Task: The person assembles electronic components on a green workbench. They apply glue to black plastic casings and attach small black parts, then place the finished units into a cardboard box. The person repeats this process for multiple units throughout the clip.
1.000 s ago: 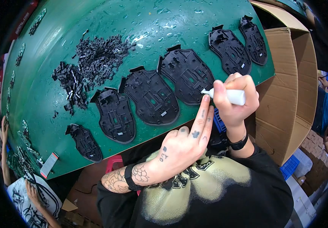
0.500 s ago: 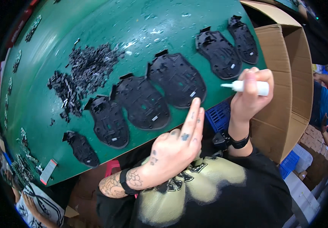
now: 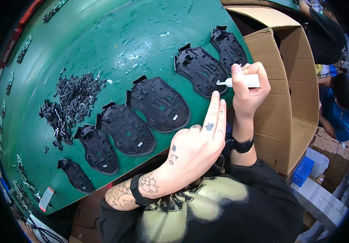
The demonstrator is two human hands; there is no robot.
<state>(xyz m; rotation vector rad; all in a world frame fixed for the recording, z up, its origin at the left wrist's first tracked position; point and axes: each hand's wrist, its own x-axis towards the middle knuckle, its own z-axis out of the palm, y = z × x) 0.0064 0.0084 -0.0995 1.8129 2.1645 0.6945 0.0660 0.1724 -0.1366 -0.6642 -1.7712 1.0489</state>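
My right hand [image 3: 250,94] is closed around a small white squeeze bottle [image 3: 252,81]. Its thin nozzle points left, at the lower end of a black plastic shell [image 3: 202,73] shaped like a computer mouse base, by the small white mark there. My left hand [image 3: 194,146] has index and middle fingers stretched out together, the other fingers curled. Those fingertips rest at that shell's near edge. To the left lie similar shells: a large one [image 3: 160,105], another [image 3: 129,133], a narrower one [image 3: 98,150] and a small one [image 3: 76,176]. One more shell [image 3: 229,48] lies beyond, partly behind my right hand.
A heap of small black parts [image 3: 77,95] lies on the wet-spotted green table [image 3: 122,24]. An open cardboard box [image 3: 269,105] stands against the table's right edge. A pale flat strip [image 3: 47,199] lies near left. A person in blue [image 3: 342,109] is at the far right.
The view has shifted right, so the shells appear further left. The bottle's nozzle and my left fingertips have moved from the large shell to the adjacent one on its right.
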